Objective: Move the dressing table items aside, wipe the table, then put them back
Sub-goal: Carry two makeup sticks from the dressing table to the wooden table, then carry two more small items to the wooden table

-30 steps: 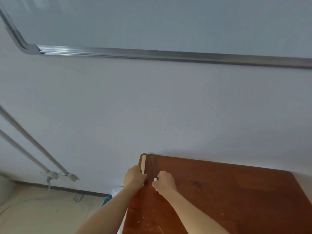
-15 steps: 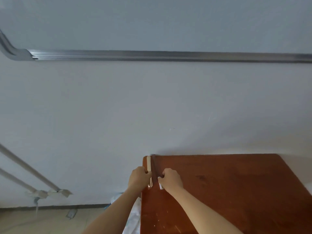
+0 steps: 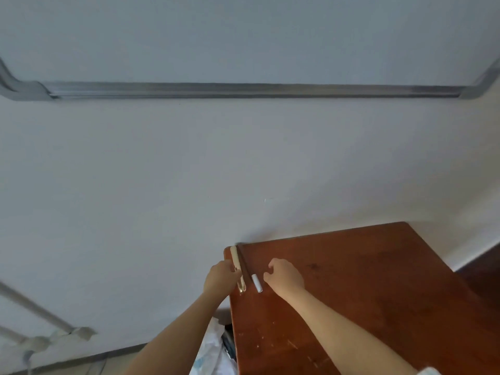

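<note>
Three slim dressing-table items lie side by side at the far left corner of the reddish wooden surface (image 3: 351, 280): a beige-handled tool (image 3: 234, 257) with a small gold loop at its near end, a dark stick (image 3: 245, 262) touching it on the right, and a short white tube (image 3: 257, 283) just beside the stick's near end. All three look light and rigid. The tube is round and smooth, so it would probably roll or slip if nudged rather than pinched across its middle. The tool seems best taken at mid-handle, away from the thin loop, which may bend. The left hand (image 3: 220, 277) is curled against that handle and appears to pinch it between thumb and fingers. The right hand (image 3: 284, 276) hovers near the tube with fingers loosely curled and grasps nothing. Because the items sit so close to the surface's left edge and the wall, a careless sweep could push one over the side, where a white plastic bag (image 3: 213, 347) sits below. Pale scuffs mark the near part of the surface. A metal rail (image 3: 243, 90) crosses the wall above, and grey pipes (image 3: 40, 315) run along it at lower left. Nothing blocks either hand.
</note>
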